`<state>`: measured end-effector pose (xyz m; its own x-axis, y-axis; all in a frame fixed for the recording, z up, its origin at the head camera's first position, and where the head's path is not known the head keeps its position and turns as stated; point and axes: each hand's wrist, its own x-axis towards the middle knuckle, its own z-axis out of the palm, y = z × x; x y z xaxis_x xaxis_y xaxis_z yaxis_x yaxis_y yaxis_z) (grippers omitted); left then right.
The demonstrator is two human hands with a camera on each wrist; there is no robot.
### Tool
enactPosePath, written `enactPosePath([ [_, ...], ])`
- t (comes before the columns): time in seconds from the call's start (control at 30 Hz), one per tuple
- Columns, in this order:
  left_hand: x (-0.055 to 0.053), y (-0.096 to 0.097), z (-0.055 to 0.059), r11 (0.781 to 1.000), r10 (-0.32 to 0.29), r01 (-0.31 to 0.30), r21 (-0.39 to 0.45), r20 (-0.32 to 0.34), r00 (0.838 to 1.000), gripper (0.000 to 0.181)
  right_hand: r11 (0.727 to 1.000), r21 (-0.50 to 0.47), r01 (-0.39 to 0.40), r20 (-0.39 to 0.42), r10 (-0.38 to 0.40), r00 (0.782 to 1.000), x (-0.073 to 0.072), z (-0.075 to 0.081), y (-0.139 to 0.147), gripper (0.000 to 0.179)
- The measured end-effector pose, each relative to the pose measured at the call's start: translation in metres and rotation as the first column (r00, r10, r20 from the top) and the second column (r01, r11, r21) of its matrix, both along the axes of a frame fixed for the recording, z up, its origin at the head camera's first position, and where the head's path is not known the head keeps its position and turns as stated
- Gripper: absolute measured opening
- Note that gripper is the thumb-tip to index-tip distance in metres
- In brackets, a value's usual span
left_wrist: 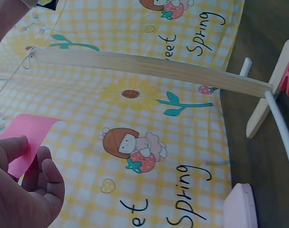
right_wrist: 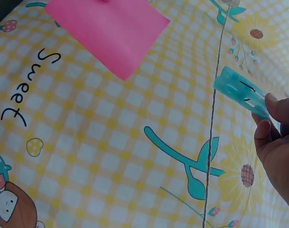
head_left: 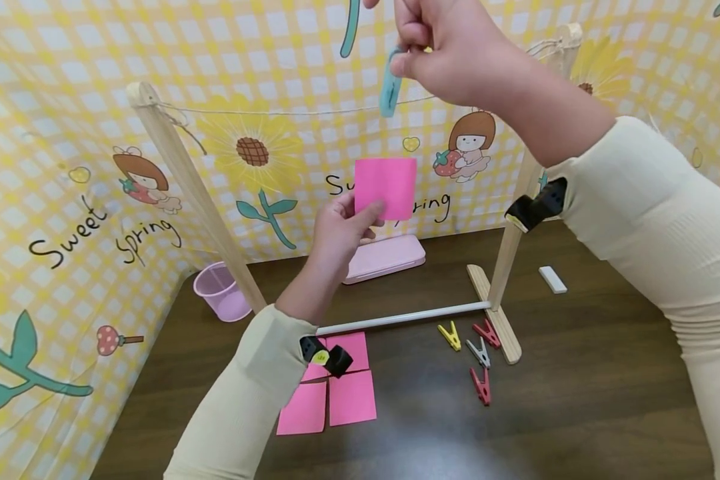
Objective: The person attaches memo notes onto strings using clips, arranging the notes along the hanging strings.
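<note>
In the head view my left hand (head_left: 342,230) pinches a pink sticky note (head_left: 390,183) between thumb and fingers, holding it upright below the string. The left wrist view shows the same note (left_wrist: 32,135) with the thumb across its face. My right hand (head_left: 441,47) is raised higher and pinches a teal clothespin (head_left: 390,87) that points downward at the string (head_left: 264,112). In the right wrist view the clothespin (right_wrist: 241,92) overlaps the string (right_wrist: 211,142); whether it touches cannot be told. Note and clothespin are apart.
A wooden frame (head_left: 183,180) carries the string, with a white rod (head_left: 408,315) low between its posts. Several pink notes (head_left: 353,398) lie on the table. Nearby are a yellow clothespin (head_left: 450,336), red and grey ones, a pink case (head_left: 387,258), a purple basket (head_left: 228,303) and a white block (head_left: 553,280).
</note>
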<state>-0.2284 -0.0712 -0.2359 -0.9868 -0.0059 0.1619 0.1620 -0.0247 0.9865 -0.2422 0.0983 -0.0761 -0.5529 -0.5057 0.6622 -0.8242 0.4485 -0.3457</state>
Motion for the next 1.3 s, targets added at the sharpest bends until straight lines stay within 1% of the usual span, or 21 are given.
enactPosePath([
  [0.03, -0.001, 0.001, 0.002, 1.000, -0.004, 0.005, 0.008, -0.013, 1.000, 0.030, 1.000, -0.002, 0.012, 0.007, -0.012, 1.000, -0.001, 0.000, 0.000, 0.032],
  [0.13, -0.003, 0.004, 0.009, 1.000, -0.018, 0.019, 0.015, -0.053, 0.998, 0.027, 0.998, -0.041, 0.040, 0.075, -0.037, 0.996, 0.000, 0.002, 0.000, 0.012],
  [0.17, -0.003, 0.005, 0.011, 1.000, -0.021, 0.022, 0.015, -0.062, 0.998, 0.027, 0.998, -0.046, 0.053, 0.084, -0.049, 0.995, 0.000, 0.004, 0.000, 0.011],
  [0.27, -0.004, 0.006, 0.016, 1.000, -0.020, 0.021, 0.018, -0.085, 0.996, 0.027, 0.994, -0.041, 0.100, 0.104, -0.095, 0.990, 0.001, 0.008, 0.001, 0.031],
  [0.33, -0.004, 0.006, 0.019, 1.000, -0.012, 0.014, 0.021, -0.094, 0.996, 0.028, 0.994, -0.030, 0.102, 0.083, -0.099, 0.992, 0.000, 0.008, 0.002, 0.032],
  [0.37, -0.004, 0.006, 0.020, 1.000, -0.009, 0.012, 0.026, -0.096, 0.995, 0.028, 0.995, -0.011, 0.095, 0.051, -0.095, 0.994, -0.001, 0.008, 0.002, 0.032],
  [0.4, -0.004, 0.006, 0.021, 0.999, -0.007, 0.010, 0.031, -0.098, 0.995, 0.028, 0.996, -0.001, 0.090, 0.039, -0.090, 0.995, -0.001, 0.006, 0.001, 0.027],
  [0.47, -0.004, 0.005, 0.022, 0.999, -0.005, 0.010, 0.045, -0.097, 0.995, 0.029, 0.999, -0.003, 0.041, 0.010, -0.041, 0.999, -0.004, 0.002, -0.001, 0.015],
  [0.5, -0.004, 0.005, 0.023, 0.999, -0.007, 0.012, 0.051, -0.095, 0.995, 0.029, 1.000, -0.004, 0.022, 0.009, -0.022, 1.000, -0.005, 0.000, -0.002, 0.014],
  [0.53, -0.004, 0.005, 0.023, 0.998, -0.008, 0.013, 0.056, -0.096, 0.995, 0.029, 1.000, 0.005, 0.007, 0.000, -0.007, 1.000, -0.006, -0.002, -0.004, 0.019],
  [0.6, -0.004, 0.004, 0.025, 0.997, -0.007, 0.014, 0.072, -0.099, 0.995, 0.029, 1.000, 0.007, -0.016, 0.012, 0.016, 1.000, -0.007, -0.004, -0.007, 0.036],
  [0.67, -0.003, 0.003, 0.027, 0.997, -0.002, 0.011, 0.082, -0.108, 0.994, 0.029, 0.999, 0.010, -0.034, 0.031, 0.033, 0.999, -0.007, -0.006, -0.009, 0.038],
  [0.83, 0.000, 0.002, 0.031, 0.995, 0.007, 0.005, 0.102, -0.116, 0.993, 0.031, 0.999, 0.023, -0.039, 0.053, 0.038, 0.998, -0.005, -0.007, -0.011, 0.038],
  [1.07, -0.001, 0.001, 0.031, 0.994, 0.008, 0.004, 0.106, -0.116, 0.993, 0.031, 0.998, 0.052, -0.046, 0.076, 0.042, 0.996, -0.003, -0.010, -0.012, 0.032],
  [1.3, -0.001, 0.001, 0.030, 0.995, 0.005, 0.008, 0.101, -0.127, 0.992, 0.030, 0.989, 0.100, -0.108, 0.074, 0.100, 0.992, -0.003, -0.011, -0.009, 0.030],
])
